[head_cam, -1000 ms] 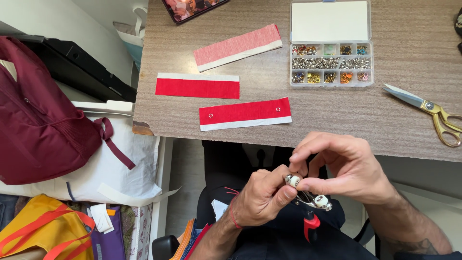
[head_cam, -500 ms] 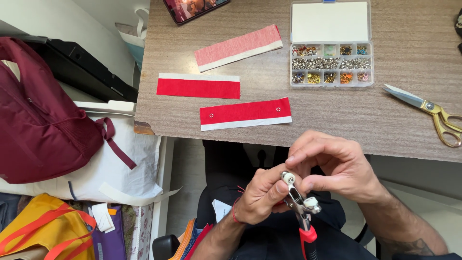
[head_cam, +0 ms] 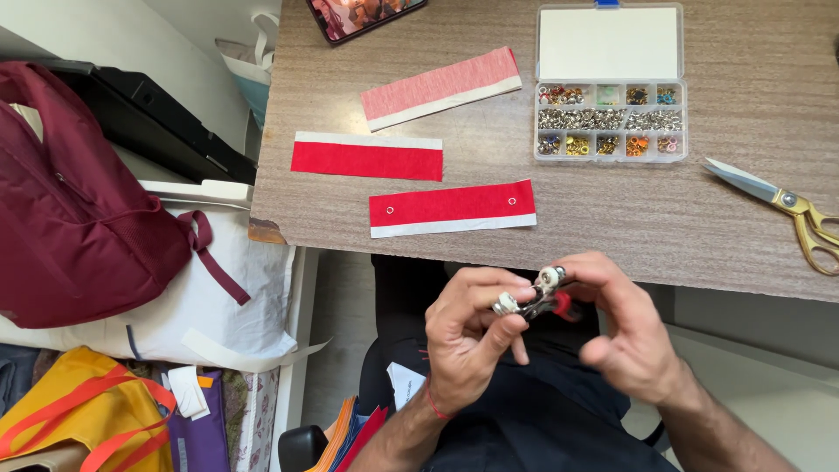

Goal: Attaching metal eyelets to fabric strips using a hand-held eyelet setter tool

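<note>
Below the table edge, over my lap, both hands hold a small pair of eyelet pliers [head_cam: 535, 297] with metal jaws, white dies and red handles. My left hand [head_cam: 468, 341] pinches the jaw end between thumb and fingers. My right hand [head_cam: 625, 332] wraps around the red handles. On the wooden table [head_cam: 612, 210] lie three red fabric strips with white edges: one with two metal eyelets [head_cam: 453, 209] nearest me, a plain one [head_cam: 367, 156] to its left, and a paler one [head_cam: 441, 87] further back.
A clear compartment box [head_cam: 610, 118] of mixed metal and coloured eyelets sits at the back with its lid open. Gold-handled scissors [head_cam: 786, 205] lie at the right. A phone [head_cam: 363, 13] is at the far edge. A maroon backpack [head_cam: 79, 201] and bags crowd the left.
The pliers have swung from pointing down over my lap to lying nearly level and higher up. My left hand shifted its pinch on the jaws, and my right hand moved onto the handles.
</note>
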